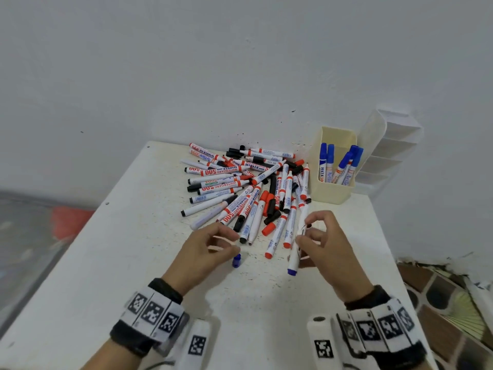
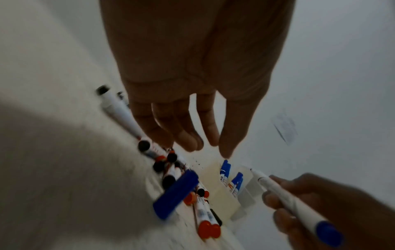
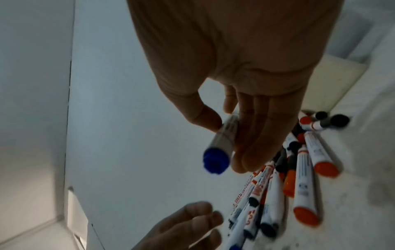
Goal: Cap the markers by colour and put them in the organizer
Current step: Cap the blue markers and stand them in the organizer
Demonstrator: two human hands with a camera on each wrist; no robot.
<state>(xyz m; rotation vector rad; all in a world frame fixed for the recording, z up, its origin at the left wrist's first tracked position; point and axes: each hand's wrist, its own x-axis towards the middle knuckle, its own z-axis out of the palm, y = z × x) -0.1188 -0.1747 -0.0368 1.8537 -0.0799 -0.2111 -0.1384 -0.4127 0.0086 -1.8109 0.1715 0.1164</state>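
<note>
right hand [image 1: 324, 245] pinches blue marker [image 1: 295, 253]; blue cap [image 1: 236, 260] below open left hand [image 1: 202, 252].

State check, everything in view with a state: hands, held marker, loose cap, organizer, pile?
left hand: open, holds nothing, above the blue cap
right hand: grips the blue marker
blue marker: uncapped, tip away from the person
blue cap: loose on the table, off any marker
beige organizer: upright, holds capped blue markers
clear organizer: compartments look empty
marker pile: red and black, many uncapped, caps loose
</note>
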